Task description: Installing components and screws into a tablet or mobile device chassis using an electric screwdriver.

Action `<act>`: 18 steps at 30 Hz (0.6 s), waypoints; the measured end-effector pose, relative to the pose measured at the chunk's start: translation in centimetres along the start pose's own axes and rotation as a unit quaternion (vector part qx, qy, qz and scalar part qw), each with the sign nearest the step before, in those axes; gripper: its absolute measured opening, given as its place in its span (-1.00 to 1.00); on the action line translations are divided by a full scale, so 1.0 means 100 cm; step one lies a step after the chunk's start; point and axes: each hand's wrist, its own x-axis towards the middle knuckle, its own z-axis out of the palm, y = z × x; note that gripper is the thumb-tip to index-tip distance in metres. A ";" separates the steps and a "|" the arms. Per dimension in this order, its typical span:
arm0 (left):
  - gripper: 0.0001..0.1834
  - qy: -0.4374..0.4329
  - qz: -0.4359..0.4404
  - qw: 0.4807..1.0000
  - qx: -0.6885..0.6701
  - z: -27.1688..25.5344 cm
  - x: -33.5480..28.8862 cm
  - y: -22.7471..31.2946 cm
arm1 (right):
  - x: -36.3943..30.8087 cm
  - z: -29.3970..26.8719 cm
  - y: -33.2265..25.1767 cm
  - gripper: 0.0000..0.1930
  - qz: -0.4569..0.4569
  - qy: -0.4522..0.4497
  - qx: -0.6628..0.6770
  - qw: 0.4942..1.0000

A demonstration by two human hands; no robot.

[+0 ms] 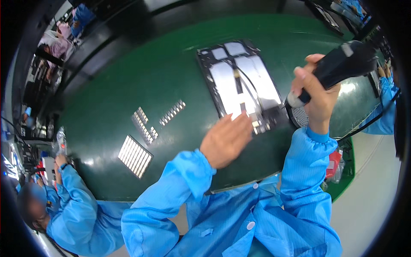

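At the far left, a co-worker in blue (79,210) is seen by the green table (96,124). Next, a pale striped block (135,156) and two groups of small dark and pale parts (144,126) (172,113) are laid on the table. Near the middle, the left hand (227,140) is placed palm down at the near end of a flat open device (245,92); its fingers are straight and close together, and whether anything is pinched under them cannot be told. The device is set flat on the table. It is likely light and stiff, with slick, shiny panels and a thin cable (248,77) that could be easily hurt, so it is best held by its dark edges. To the right, a black tool (342,64), probably hard and a bit heavy, is gripped around its thick body by the right hand (320,92), with curled fingers. Its tip is pointed at the device's right edge. A green bin (350,173) is seen below.
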 end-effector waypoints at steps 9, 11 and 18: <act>-0.67 -0.022 -0.175 0.957 0.231 -0.017 0.081 -0.208 | 0.002 0.014 0.037 -0.69 0.117 -0.088 0.056 0.988; -0.68 -0.065 -0.234 0.934 0.262 -0.025 0.077 -0.248 | 0.004 0.020 0.039 -0.71 0.126 -0.100 0.048 0.986; -0.71 -0.162 -0.312 0.895 0.276 -0.036 0.101 -0.252 | 0.002 0.013 0.037 -0.75 0.114 -0.099 0.055 0.987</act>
